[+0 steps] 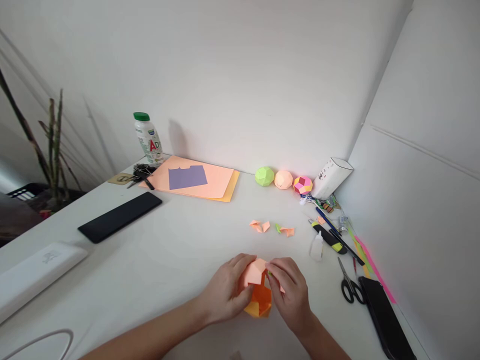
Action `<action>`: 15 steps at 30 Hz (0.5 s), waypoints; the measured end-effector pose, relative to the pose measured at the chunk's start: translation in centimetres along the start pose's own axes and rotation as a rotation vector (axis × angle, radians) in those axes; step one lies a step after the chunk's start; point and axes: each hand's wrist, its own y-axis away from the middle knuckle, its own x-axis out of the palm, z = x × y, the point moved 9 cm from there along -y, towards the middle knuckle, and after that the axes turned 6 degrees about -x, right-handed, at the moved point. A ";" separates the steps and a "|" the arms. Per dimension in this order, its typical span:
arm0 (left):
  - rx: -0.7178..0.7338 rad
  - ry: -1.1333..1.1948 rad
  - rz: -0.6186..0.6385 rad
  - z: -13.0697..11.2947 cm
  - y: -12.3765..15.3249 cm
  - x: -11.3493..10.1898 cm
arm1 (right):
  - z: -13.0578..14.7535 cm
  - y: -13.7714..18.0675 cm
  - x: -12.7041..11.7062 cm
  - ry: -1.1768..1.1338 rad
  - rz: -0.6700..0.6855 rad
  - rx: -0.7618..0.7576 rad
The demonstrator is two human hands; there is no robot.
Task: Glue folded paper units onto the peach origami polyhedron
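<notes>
A folded paper model (258, 296), peach above and deeper orange below, is held just above the counter (168, 260), near its front edge and between the two hands. The left hand (225, 295) is curled around the model's left side, its fingers (240, 262) closed over the peach top. The right hand (290, 295) is closed on the model from the right, with a peach flap pinched between thumb and fingertips. Beyond the hands, a few small folded paper pieces (260, 226) are scattered on the counter, one of them with a bit of green. To the right, a small glue bottle (317, 246), some pens (333, 232), a pair of scissors (350, 286) and a dark phone (386, 315) are laid near the side wall. Against the back wall, a green paper ball (264, 176), a peach paper ball (283, 179) and a multi-coloured paper ball (302, 185) are lined up beside a white box (332, 177). Further left, a stack of peach and yellow sheets (213, 182) is topped by a purple sheet (186, 177), with keys (141, 172) and a green-capped bottle (147, 137) next to it.
</notes>
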 end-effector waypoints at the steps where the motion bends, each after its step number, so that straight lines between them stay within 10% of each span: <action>1: 0.003 0.028 -0.004 0.0 0.0 -0.1 | -0.1 0.0 0.1 -0.023 0.012 0.016; 15: -0.087 0.125 -0.088 1.0 0.4 -0.6 | 1.4 0.3 1.2 -0.090 0.088 -0.035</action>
